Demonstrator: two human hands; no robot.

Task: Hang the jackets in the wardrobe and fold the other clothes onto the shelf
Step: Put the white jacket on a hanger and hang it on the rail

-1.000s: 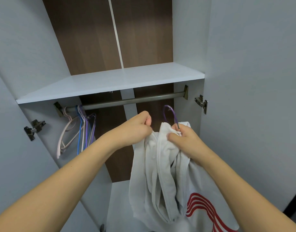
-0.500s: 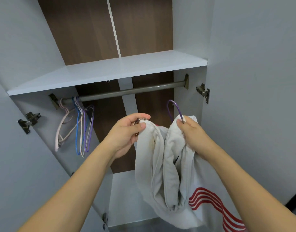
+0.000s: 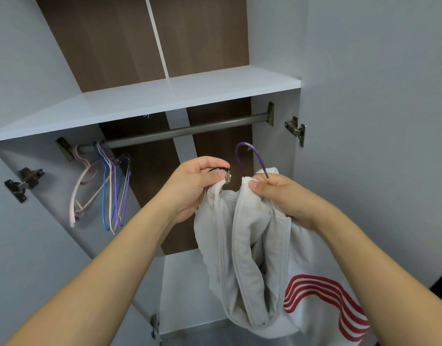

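A white zip jacket with red stripes point(image 3: 252, 258) is held up before the open grey wardrobe with a brown back panel point(image 3: 364, 96).

It hangs below the dark metal rail point(image 3: 190, 129), right of the bunch of thin coloured hangers point(image 3: 110, 191). The right hand point(image 3: 282, 196) pinches its collar together with a purple wire hanger point(image 3: 249, 156). The left hand point(image 3: 197, 186) grips the other collar edge, perhaps at the zip pull.

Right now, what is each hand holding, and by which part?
Left hand pinches the white jacket at its top edge by the zipper pull. Right hand grips the jacket's other top edge, at the purple hanger neck.
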